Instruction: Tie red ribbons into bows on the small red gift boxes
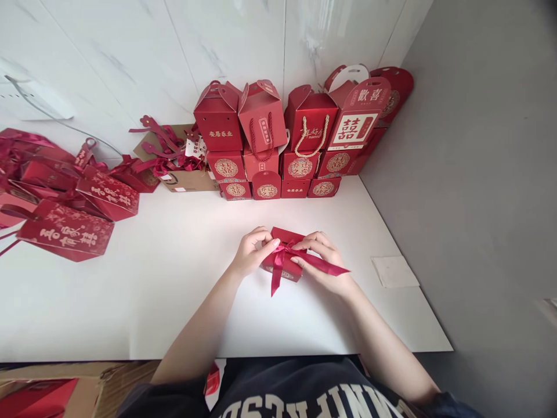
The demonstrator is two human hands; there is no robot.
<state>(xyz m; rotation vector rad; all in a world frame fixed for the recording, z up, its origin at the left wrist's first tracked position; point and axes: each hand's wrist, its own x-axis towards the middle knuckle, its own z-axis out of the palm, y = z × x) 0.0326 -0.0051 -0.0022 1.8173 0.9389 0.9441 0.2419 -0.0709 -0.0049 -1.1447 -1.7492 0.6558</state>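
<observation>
A small red gift box (294, 275) with a gold print sits on the white table (183, 278) in front of me. A dark pink satin ribbon (277, 274) is knotted over its top, one tail hanging down the front and the other stretching right. My left hand (253, 251) is closed at the box's left side, thumb and fingers pinching the ribbon by the knot. On the right side, my right hand (327, 260) has its fingers bent around the ribbon near the knot, with the right tail lying across it. Its fingertips are partly hidden.
Stacked red gift boxes (263, 119) stand against the tiled wall. A cardboard box (187, 181) of ribbons and tags is left of them. More red boxes (72, 229) pile up at far left. A white sheet (395, 271) lies by the grey partition (470, 191).
</observation>
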